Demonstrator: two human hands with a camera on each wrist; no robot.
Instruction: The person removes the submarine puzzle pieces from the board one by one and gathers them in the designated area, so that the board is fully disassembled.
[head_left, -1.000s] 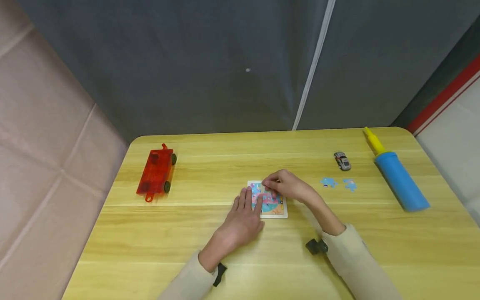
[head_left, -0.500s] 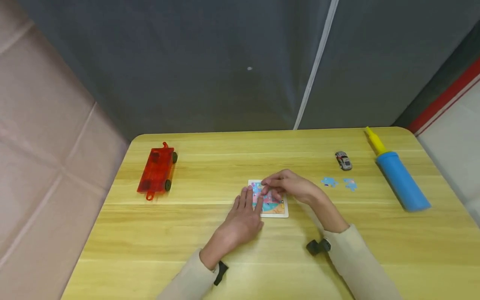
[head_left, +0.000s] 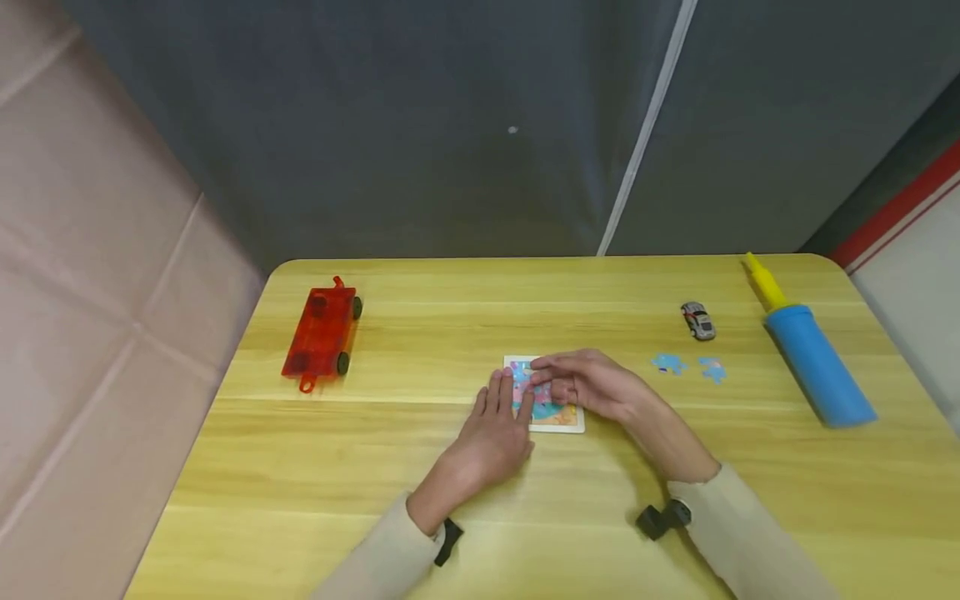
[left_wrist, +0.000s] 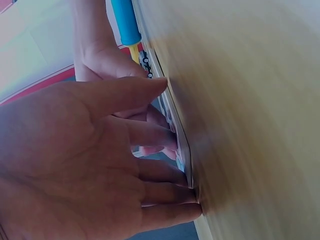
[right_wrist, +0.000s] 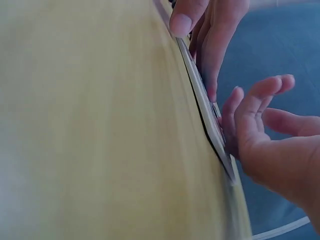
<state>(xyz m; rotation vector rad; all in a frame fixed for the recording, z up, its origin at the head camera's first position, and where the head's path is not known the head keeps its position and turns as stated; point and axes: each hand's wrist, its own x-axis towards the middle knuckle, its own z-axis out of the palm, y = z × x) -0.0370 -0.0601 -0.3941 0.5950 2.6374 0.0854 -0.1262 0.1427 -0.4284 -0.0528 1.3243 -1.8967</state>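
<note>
A small jigsaw puzzle (head_left: 558, 418) with a white border and a pink and blue picture lies flat on the table. My left hand (head_left: 497, 437) rests on its left side, fingers straight. Over the upper right of the puzzle is my right hand (head_left: 603, 387), its fingers loosely bent and its fingertips by the top of the picture. No piece shows between those fingers in the right wrist view, where the puzzle's edge (right_wrist: 202, 102) appears side-on. Both hands hide much of the picture. Two loose blue puzzle pieces, one (head_left: 670, 363) left of the other (head_left: 712, 369), lie to the right.
A red see-through toy wagon (head_left: 321, 333) with black wheels stands on the left of the table (head_left: 420, 333). Towards the right are a small silver toy car (head_left: 698, 321) and a blue hand pump (head_left: 819, 367) with a yellow nozzle. A dark grey curtain hangs behind.
My right hand's fingertips were close together at the puzzle's top and have since spread apart, the hand shifting slightly right. My left hand stays on the puzzle. The head view has tilted a little.
</note>
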